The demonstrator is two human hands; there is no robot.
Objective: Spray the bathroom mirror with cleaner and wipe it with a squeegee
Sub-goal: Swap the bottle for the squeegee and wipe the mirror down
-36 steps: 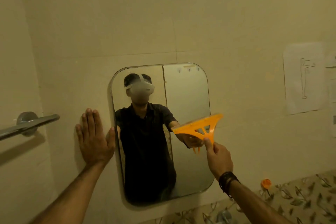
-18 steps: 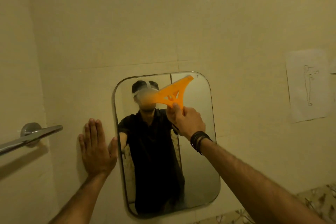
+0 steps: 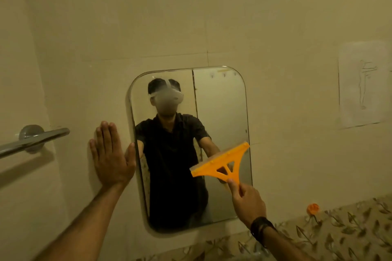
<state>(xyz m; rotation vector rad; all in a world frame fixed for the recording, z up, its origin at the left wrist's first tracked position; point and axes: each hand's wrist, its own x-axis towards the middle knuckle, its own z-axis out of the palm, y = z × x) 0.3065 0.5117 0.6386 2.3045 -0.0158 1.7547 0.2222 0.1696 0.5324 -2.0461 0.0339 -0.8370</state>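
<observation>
A rounded rectangular mirror hangs on the beige tiled wall and reflects a person in a dark shirt. An orange triangular squeegee lies tilted against the mirror's lower right part, its blade edge up and to the left. My right hand grips the squeegee's handle from below; a dark band circles that wrist. Flat against the wall just left of the mirror rests my left hand, fingers together and pointing up, thumb at the mirror's edge. No spray bottle is in view.
A chrome towel bar sticks out from the wall at the left. A paper sheet with a line drawing is stuck to the wall at the right. Leaf-patterned tiles and a small orange cap lie below right.
My right hand has drawn the squeegee down from the mirror's top, near the reflected head, to its lower right part. My left hand stays flat on the wall.
</observation>
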